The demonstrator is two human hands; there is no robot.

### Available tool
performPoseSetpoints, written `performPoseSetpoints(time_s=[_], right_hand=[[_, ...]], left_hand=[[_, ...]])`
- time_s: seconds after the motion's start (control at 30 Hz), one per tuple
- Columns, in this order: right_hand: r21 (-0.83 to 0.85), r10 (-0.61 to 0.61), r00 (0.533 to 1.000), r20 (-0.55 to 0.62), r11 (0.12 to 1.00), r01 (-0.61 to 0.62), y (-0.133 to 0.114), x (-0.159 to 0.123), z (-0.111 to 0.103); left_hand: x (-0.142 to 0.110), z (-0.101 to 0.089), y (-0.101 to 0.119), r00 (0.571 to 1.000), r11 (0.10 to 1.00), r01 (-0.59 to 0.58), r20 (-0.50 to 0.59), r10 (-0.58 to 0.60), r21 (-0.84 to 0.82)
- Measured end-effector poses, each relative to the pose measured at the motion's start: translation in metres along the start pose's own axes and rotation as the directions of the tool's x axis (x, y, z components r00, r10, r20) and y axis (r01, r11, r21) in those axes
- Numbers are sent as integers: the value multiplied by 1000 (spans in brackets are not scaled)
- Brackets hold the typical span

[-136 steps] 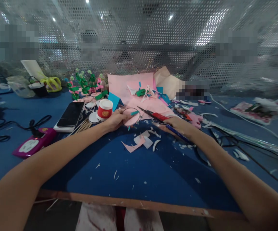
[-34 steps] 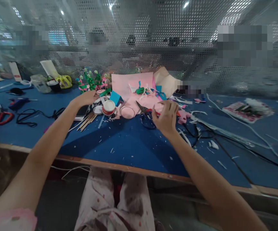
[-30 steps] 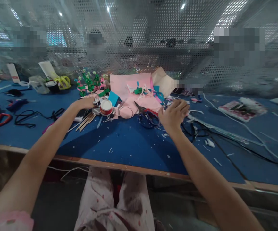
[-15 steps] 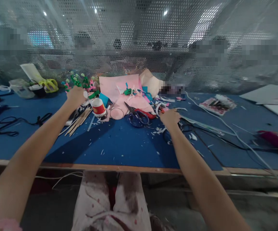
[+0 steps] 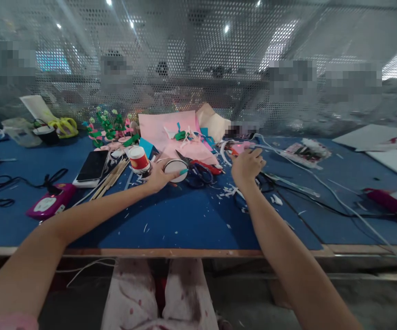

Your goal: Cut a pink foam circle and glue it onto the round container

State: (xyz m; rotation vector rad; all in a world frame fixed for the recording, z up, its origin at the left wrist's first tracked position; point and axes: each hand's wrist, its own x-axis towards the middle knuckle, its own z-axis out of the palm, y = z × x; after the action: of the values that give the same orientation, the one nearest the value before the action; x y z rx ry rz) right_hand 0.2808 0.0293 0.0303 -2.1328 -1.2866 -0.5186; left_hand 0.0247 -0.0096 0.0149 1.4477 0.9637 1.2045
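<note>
My left hand is closed around the edge of a round, pale disc-like piece with a dark rim; a small teal bit shows at its right side. Left of that hand stands a red and white paper cup. My right hand has its fingers bent and spread, with the thumb side hidden. It hovers beside a pinkish-orange thing whose kind I cannot make out. Between both hands lie dark-blue-handled scissors and a red-handled tool.
Pink paper sheets, paper scraps and ribbon bits cover the middle back. Craft flowers, thin wooden sticks, a phone and a purple power strip are at left. Cables run across the right, near white sheets.
My left hand has moved right and toward me from the craft flowers, and now grips the round piece. The phone and power strip are uncovered. My right hand has shifted slightly, its fingers spreading.
</note>
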Motion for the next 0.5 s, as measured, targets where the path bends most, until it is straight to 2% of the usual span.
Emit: performPoseSetpoints(time_s=[0.13, 0.27, 0.4, 0.5], right_hand=[[59, -27, 996, -80, 998, 32, 6, 7, -1], [114, -51, 986, -159, 991, 69, 9, 10, -3], [201, -11, 988, -154, 979, 42, 5, 7, -5], [278, 64, 992, -105, 960, -33, 0, 3, -4]], left_hand=[[5, -5, -11, 995, 988, 93, -23, -96, -123], [1, -9, -11, 998, 996, 64, 4, -64, -69], [3, -3, 0, 994, 998, 8, 109, -14, 56], [17, 12, 16, 980, 997, 20, 198, -34, 75]])
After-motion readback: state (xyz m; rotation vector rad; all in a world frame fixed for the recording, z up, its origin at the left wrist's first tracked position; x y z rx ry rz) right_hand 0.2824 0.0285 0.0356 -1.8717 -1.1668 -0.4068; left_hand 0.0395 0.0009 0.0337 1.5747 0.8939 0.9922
